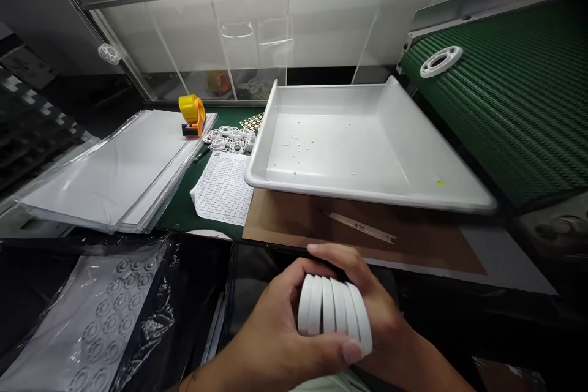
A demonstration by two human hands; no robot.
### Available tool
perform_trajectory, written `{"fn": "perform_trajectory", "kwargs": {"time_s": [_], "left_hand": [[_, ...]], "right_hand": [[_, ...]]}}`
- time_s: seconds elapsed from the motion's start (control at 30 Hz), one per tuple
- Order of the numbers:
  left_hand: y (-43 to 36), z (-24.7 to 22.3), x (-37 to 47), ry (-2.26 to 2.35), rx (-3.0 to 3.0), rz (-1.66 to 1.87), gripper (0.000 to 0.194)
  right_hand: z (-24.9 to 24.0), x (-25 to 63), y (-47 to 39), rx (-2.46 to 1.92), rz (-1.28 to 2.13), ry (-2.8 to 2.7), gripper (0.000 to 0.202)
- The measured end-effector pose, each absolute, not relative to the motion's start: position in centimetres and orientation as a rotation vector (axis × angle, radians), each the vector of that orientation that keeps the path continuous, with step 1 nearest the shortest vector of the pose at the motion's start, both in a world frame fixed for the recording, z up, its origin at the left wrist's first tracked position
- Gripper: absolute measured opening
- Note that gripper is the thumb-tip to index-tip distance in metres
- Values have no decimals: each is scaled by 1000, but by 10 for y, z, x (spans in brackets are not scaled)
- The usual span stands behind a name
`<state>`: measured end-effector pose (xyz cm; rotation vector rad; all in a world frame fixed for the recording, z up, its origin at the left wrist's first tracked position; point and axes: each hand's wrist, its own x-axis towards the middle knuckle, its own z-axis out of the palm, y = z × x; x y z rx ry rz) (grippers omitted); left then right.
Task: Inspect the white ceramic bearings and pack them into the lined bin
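A stack of several white rings (334,309), seen edge-on, is gripped between my two hands, in front of the table edge. My left hand (275,331) wraps it from the left, with the thumb lying across the rings' lower edge. From the right, my right hand (383,306) closes against the stack's end, its index finger reaching over the top. My right palm and some fingertips are hidden behind the rings. Past the hands, a large white tray (340,193) holds only small white scraps and a yellow bit. One loose white ring (441,62) lies on the green conveyor belt (509,92).
White sheets in plastic (110,165) are piled left, with a yellow tape dispenser (193,115) on them. Beside them are a heap of white rings (232,138) and a gridded paper (225,187). A bag with ring parts (110,312) lies lower left; cardboard (285,220) lies under the tray.
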<state>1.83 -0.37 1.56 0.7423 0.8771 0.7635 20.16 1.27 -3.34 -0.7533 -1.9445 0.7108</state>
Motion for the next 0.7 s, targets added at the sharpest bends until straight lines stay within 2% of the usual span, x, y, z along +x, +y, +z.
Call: {"fn": "perform_trajectory", "kwargs": {"time_s": [0.17, 0.33, 0.43, 0.6, 0.7], "left_hand": [[-8, 17, 22, 918, 710, 811, 72], [-12, 20, 25, 936, 654, 850, 71], [-14, 20, 25, 927, 642, 854, 74], [-17, 10, 23, 780, 647, 894, 67], [-17, 8, 21, 826, 641, 881, 68]], "right_hand": [[-22, 203, 10, -745, 690, -2011, 63], [-13, 206, 8, -764, 831, -1998, 54], [-13, 206, 8, -778, 899, -1977, 59], [-13, 205, 10, -778, 747, -2074, 56], [-10, 206, 7, -793, 842, -2062, 68]]}}
